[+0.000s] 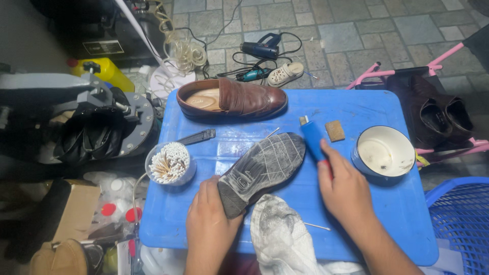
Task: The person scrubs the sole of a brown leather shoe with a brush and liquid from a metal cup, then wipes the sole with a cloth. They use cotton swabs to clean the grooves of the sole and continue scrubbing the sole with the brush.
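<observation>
Blue plastic worktop (pixel 387 214) over stone-tiled floor. Near edge: grey-stained white cloth (pixel 280 234). Left hand (pixel 209 219), fingers clamped on heel of upturned shoe (pixel 265 165), sole up, lying centre. Right hand (pixel 346 191), fingers wrapped round blue tool (pixel 313 140), just right of sole. Left: cotton swab tub (pixel 169 163). Right: white tin (pixel 383 151). Far: brown loafer (pixel 232 99), upright.

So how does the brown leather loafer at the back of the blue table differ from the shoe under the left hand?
The brown leather loafer stands upright, untouched, its glossy upper and tan insole showing. The sole-up shoe lies flipped, showing a grey, scuffed, whitish-smeared sole, and the left hand grips its heel. The loafer lies level across the table; the flipped shoe lies diagonally. Both rest on the blue plastic table.
</observation>
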